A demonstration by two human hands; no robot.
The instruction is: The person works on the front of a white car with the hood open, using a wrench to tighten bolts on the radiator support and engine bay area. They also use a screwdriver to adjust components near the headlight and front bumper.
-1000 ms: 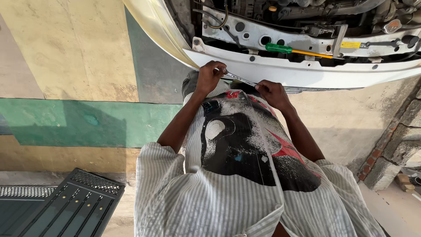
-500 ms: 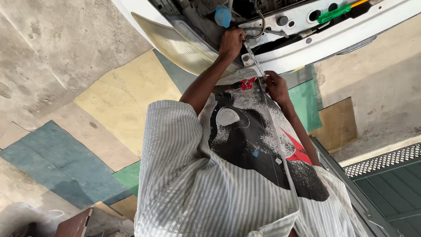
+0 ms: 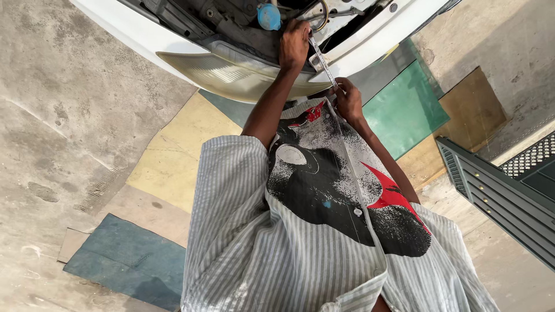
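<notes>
Fingers of left hand (image 3: 293, 43) curled round top of slim metal rod (image 3: 322, 60) inside engine bay (image 3: 231, 23); right hand (image 3: 348, 99) pinching lower end, steadying for control.

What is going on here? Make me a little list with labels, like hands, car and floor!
left hand: reaches into the open front of the white car, near a blue cap
right hand: holds the lower end of a thin metal strip
strip: slants up from the right hand toward the left hand
headlight: pale, below the left hand
floor: concrete with yellow, green and blue patches
</notes>
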